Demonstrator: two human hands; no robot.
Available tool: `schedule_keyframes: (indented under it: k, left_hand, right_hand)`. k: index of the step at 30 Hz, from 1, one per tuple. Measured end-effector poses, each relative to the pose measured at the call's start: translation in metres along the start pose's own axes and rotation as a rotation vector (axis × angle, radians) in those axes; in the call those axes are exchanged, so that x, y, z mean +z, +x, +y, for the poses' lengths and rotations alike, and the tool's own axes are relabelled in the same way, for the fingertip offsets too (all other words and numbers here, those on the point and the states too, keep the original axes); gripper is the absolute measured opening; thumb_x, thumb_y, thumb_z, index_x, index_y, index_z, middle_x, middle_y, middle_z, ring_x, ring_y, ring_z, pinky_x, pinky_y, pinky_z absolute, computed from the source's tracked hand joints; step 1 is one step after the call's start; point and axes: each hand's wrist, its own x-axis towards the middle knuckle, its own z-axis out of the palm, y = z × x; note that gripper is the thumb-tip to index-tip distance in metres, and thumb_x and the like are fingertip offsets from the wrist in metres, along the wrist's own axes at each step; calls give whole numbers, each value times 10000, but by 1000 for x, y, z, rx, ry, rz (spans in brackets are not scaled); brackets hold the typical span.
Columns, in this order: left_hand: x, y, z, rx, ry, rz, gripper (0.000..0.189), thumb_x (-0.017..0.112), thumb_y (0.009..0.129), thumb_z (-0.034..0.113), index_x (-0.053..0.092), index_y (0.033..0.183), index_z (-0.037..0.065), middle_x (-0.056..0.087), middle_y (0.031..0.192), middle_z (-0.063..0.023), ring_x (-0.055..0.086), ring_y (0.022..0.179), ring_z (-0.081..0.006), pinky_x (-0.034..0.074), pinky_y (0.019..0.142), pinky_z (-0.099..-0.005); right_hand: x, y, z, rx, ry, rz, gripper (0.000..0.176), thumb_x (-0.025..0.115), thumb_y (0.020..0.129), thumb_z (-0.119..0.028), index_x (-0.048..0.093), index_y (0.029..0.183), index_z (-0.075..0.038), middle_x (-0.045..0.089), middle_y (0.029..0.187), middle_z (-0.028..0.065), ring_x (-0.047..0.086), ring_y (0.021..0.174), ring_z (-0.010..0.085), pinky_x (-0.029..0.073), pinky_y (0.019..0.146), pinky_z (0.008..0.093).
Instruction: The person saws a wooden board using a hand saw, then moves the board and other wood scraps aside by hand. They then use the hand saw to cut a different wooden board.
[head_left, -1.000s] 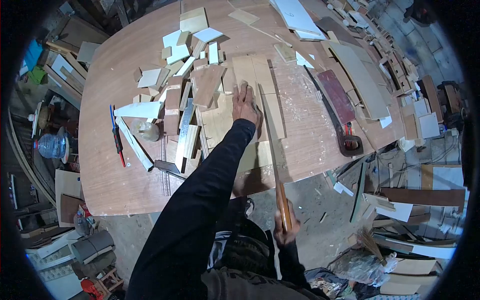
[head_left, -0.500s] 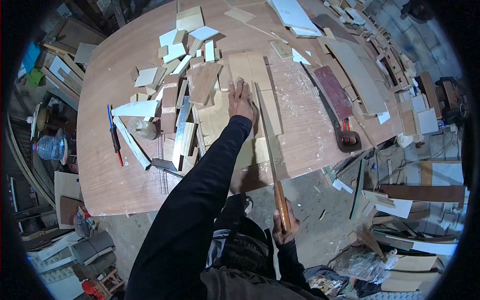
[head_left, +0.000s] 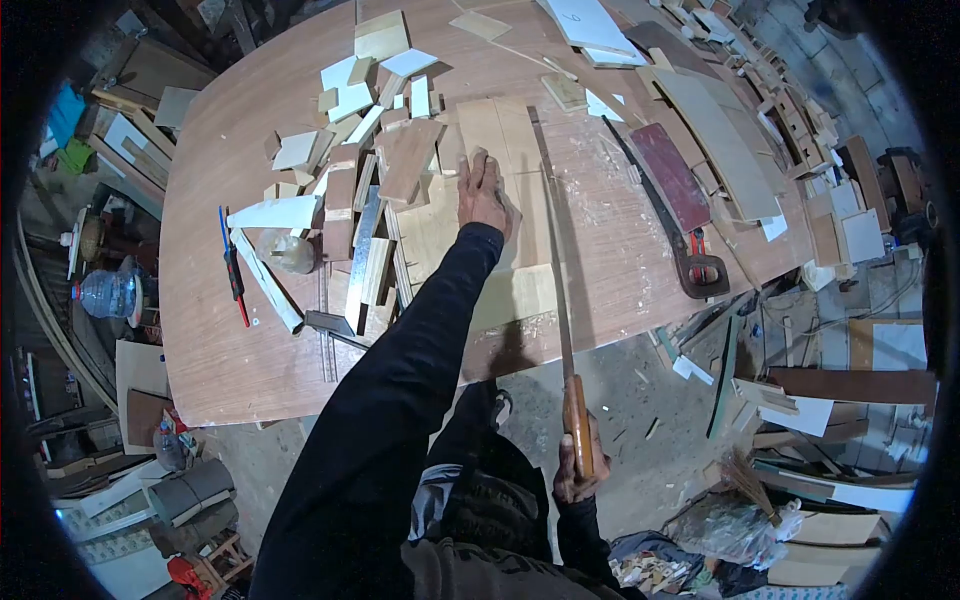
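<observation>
My left hand (head_left: 483, 195) lies on a light wooden board (head_left: 525, 215), its fingers stretched forward over the surface. A handsaw (head_left: 561, 265) is in my right hand (head_left: 580, 462), which is wrapped round its wooden handle below the table's front edge. The saw's long thin blade points forward along the right edge of the board. Left of the board, a heap of wood offcuts (head_left: 410, 160) crowds close to my left forearm.
On the right of the table (head_left: 260, 370) lie a second saw with a dark handle (head_left: 705, 277), a dark red block (head_left: 670, 175) and long panels (head_left: 715, 140). A cloudy jar (head_left: 285, 250) and a red-and-blue tool (head_left: 234, 270) are at the left. Scraps litter the floor.
My right hand has shifted the saw to the right and slightly back, from over the board to its right edge. My left hand stays on the board.
</observation>
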Motion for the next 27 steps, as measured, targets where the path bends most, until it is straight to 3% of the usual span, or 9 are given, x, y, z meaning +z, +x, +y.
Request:
schedule_keyframes:
  k: [2, 8, 12, 14, 22, 27]
  left_hand:
    - [3, 1, -4, 63, -30, 56, 665, 484, 700, -35, 436, 1362, -8, 330, 1496, -171, 214, 1402, -459, 241, 1162, -458]
    - [-1, 2, 1, 45, -1, 24, 557, 468, 792, -9, 468, 1349, -17, 338, 1503, -173, 231, 1394, -454, 248, 1155, -452]
    - [-2, 1, 1, 48, -10, 17, 553, 472, 800, 3, 461, 1353, -21, 328, 1507, -178, 232, 1394, -452, 248, 1154, -453]
    - [1, 3, -1, 43, -4, 22, 619, 494, 739, -19, 451, 1356, -19, 317, 1505, -180, 209, 1406, -452, 222, 1172, -450]
    - [2, 2, -2, 42, -7, 28, 556, 506, 794, 38, 467, 1345, -20, 338, 1495, -184, 229, 1398, -452, 239, 1161, -450]
    - [2, 1, -3, 43, -21, 31, 581, 520, 780, 44, 453, 1353, -28, 323, 1502, -189, 224, 1396, -460, 237, 1161, -452]
  right_hand:
    - [0, 7, 6, -88, -8, 21, 425, 608, 907, -240, 563, 1248, 9, 663, 1083, 198, 697, 850, 253, 539, 720, 322]
    - [18, 45, -4, -140, 71, 42, 403, 614, 891, -177, 564, 1257, -16, 668, 1092, 185, 694, 802, 207, 546, 716, 309]
    - [23, 47, -1, -176, 52, 22, 398, 622, 885, -152, 566, 1257, -20, 675, 1086, 167, 687, 765, 191, 543, 689, 302]
    - [24, 46, 0, -188, 29, 26, 396, 623, 885, -152, 567, 1254, -20, 677, 1083, 161, 684, 762, 187, 541, 687, 299]
    - [21, 31, -6, -66, 88, 6, 392, 625, 896, -216, 584, 1244, -40, 676, 1085, 153, 683, 804, 190, 533, 706, 289]
    - [27, 34, -5, -122, 75, 27, 389, 625, 898, -217, 585, 1241, -38, 675, 1076, 149, 675, 800, 180, 532, 707, 286]
